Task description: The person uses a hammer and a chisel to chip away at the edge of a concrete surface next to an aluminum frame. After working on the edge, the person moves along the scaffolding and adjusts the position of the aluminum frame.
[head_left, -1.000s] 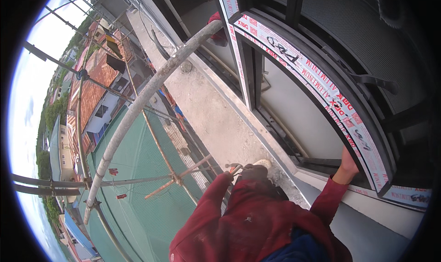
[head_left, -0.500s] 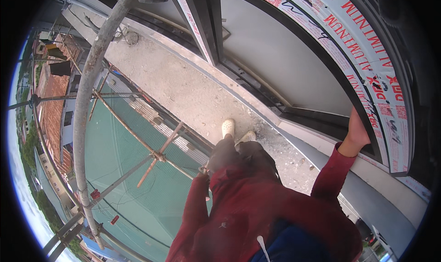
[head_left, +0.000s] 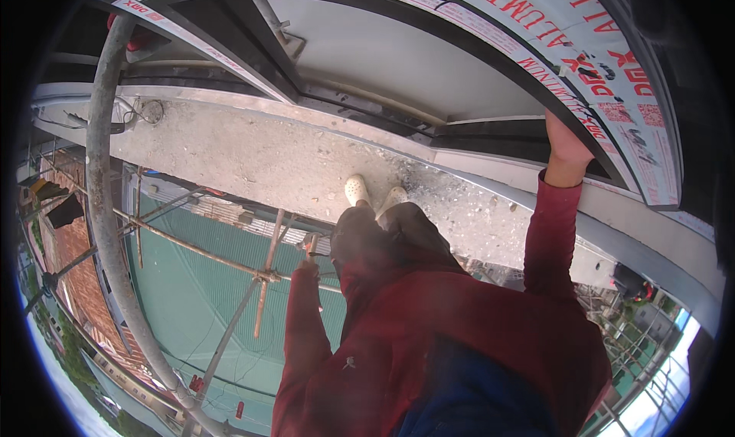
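Observation:
My right hand reaches up to the dark aluminum window frame, which is covered with red-and-white protective film. The frame's edge hides its fingers, so its grip cannot be made out. My left hand, low beside my left leg, is closed round a small tool-like thing with a pale handle and a greyish top; its kind is unclear. My feet, in cream clogs, stand on the concrete ledge below the window.
A thick grey scaffold pipe curves up at the left. Thinner scaffold poles cross over a green corrugated roof far below the ledge. A coiled cable lies at the ledge's far left; grit is scattered near my feet.
My view has turned, so the ledge now runs more level across it. My left hand has come out from my leg, showing more of what it holds. The right stays at the frame.

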`<state>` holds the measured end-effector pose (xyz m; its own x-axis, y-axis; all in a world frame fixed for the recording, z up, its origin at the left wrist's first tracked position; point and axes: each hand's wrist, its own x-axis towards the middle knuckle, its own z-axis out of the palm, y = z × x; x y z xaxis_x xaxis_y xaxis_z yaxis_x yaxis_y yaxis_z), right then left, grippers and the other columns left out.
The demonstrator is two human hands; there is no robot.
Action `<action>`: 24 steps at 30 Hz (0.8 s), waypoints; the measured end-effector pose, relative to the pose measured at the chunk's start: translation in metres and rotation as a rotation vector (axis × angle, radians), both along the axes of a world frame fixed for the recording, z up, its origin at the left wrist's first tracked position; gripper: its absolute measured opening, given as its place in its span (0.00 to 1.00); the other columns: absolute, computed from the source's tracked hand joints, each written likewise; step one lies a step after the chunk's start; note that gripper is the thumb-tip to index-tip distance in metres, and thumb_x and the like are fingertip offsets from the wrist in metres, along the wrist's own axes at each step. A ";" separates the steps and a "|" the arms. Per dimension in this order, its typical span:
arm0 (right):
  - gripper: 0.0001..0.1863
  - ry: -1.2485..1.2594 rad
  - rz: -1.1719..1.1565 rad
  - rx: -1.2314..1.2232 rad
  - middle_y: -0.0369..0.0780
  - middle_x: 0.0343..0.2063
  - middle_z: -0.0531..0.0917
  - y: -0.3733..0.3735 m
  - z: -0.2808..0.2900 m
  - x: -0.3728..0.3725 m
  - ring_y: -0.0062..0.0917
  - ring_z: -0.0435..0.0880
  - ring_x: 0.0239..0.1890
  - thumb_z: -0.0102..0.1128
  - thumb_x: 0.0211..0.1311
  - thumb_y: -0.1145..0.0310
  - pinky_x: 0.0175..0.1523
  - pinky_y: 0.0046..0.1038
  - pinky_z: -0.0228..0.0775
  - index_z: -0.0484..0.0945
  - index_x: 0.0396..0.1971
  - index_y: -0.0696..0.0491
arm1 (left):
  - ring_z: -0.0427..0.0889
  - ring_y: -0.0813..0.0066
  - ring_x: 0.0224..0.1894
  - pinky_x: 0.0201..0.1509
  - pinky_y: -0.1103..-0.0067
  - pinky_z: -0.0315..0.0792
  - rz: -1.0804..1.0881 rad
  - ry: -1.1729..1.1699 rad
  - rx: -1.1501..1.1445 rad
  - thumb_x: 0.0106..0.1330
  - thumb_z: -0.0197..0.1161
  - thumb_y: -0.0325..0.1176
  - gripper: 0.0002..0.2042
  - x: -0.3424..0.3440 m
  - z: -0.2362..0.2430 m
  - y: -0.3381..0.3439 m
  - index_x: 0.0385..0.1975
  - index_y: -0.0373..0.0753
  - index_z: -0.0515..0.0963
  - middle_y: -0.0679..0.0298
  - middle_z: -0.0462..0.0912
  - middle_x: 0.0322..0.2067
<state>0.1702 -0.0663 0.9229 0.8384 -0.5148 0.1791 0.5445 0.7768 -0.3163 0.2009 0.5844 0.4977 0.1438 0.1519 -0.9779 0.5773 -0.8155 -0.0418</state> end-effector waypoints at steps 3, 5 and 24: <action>0.35 -0.003 0.009 -0.006 0.45 0.71 0.68 0.000 -0.011 0.003 0.42 0.67 0.71 0.48 0.75 0.43 0.77 0.50 0.52 0.66 0.70 0.54 | 0.85 0.60 0.21 0.22 0.65 0.80 -0.054 0.017 -0.034 0.62 0.63 0.26 0.06 0.016 -0.004 0.003 0.34 0.28 0.77 0.55 0.80 0.22; 0.33 0.231 -0.135 -0.362 0.44 0.70 0.70 0.000 -0.020 0.011 0.39 0.68 0.70 0.48 0.74 0.44 0.76 0.47 0.54 0.67 0.69 0.52 | 0.84 0.58 0.20 0.22 0.63 0.81 -0.084 0.012 -0.038 0.60 0.65 0.25 0.06 0.024 -0.005 0.003 0.29 0.29 0.76 0.55 0.79 0.20; 0.24 0.547 -0.505 -0.740 0.45 0.57 0.81 0.003 -0.023 0.017 0.38 0.79 0.58 0.51 0.71 0.52 0.65 0.40 0.69 0.76 0.58 0.52 | 0.80 0.62 0.17 0.18 0.66 0.76 -0.158 -0.101 -0.084 0.65 0.62 0.29 0.07 0.095 -0.013 0.019 0.30 0.32 0.76 0.59 0.76 0.18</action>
<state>0.1873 -0.0637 0.9002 0.6185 -0.7437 0.2536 0.3909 0.0113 -0.9204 0.2960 0.6033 0.4846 0.2577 0.0378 -0.9655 0.4393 -0.8945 0.0822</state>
